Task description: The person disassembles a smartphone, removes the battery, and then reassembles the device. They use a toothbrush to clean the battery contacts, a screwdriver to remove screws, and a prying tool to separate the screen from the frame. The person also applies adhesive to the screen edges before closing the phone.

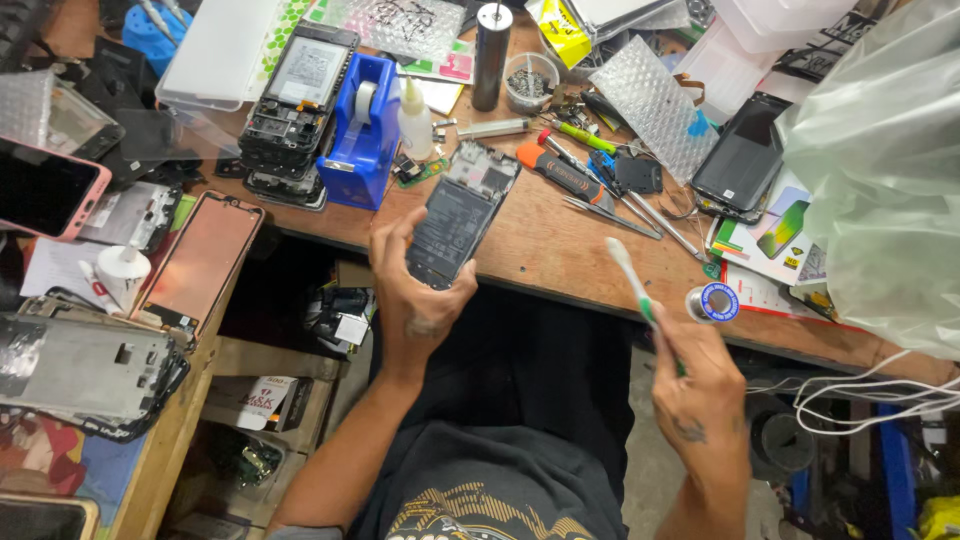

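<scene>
We have the left hand [425,290] wrapped around the lower end of an opened phone [462,213], back cover off, battery and board showing. It sits tilted, its top end over the edge of the wooden bench [540,250], its bottom end in the palm. The right hand [700,385] is closed on a green-handled toothbrush [635,280], bristle head pointing up and toward the phone, not touching it; a clear gap lies between them.

Handling, as we judge it: the phone looks light and stiff but fragile, with exposed parts and thin connectors, so we'd hold it by the side frame edges, as the fingers do now, and stay off the board. Bare metal and glass are likely a bit slippery. The brush is light with soft bristles; a grip low on the handle suits it.

Nearby: a blue tape dispenser [362,130] and a white glue bottle [415,120] just behind the phone, tweezers [605,215] and an orange-handled screwdriver [560,170] between the hands but farther back, a solder spool [714,301] near the right hand, and a clear plastic bag [880,180] at far right.
</scene>
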